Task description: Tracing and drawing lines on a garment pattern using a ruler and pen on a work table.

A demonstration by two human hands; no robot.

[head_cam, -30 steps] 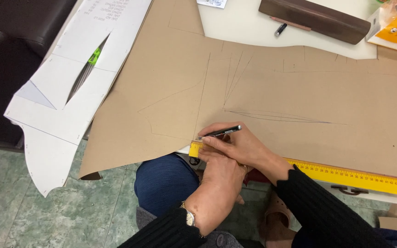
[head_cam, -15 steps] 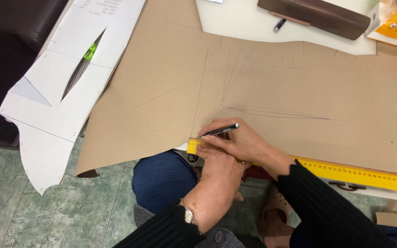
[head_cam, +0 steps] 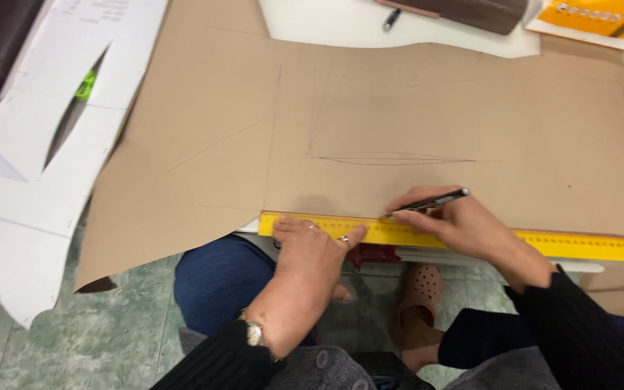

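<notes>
Green tiled floor (head_cam: 45,361) below, brown pattern paper (head_cam: 413,101) laid over the table edge.
Yellow ruler (head_cam: 471,237) is pinned flat along the near paper edge by left hand (head_cam: 312,249); black pen (head_cam: 431,202) is pinched in right hand (head_cam: 464,224), tip at the ruler. Line-ruling step judged underway; ruler should be kept steady.

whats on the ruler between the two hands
Nothing: in the head view, a short bare stretch of the yellow ruler separates the left hand from the right hand holding the pen.
</notes>
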